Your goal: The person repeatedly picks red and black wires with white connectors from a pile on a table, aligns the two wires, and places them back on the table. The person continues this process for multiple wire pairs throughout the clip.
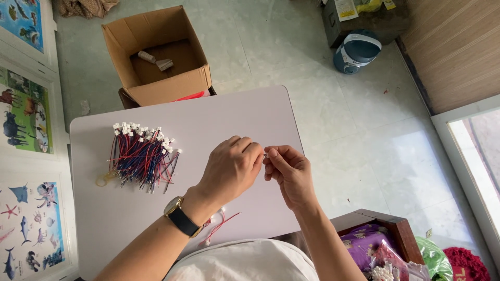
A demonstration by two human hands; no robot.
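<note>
My left hand [233, 169] and my right hand [288, 171] meet fingertip to fingertip above the white table [219, 112], pinching a tiny pale part [265, 154] between them; what it is stays too small to tell. A gold watch on a dark strap [179, 214] sits on my left wrist. Red wires with a small white connector [219, 225] lie under my left forearm. A bundle of red, blue and black wires with white connectors [141, 154] rests on the table's left part, well away from both hands.
An open cardboard box [159, 54] with two small items stands beyond the table. A blue and white appliance [356, 51] sits on the tiled floor at upper right. A wooden box [383, 244] with bags is at lower right. Animal posters [23, 112] line the left.
</note>
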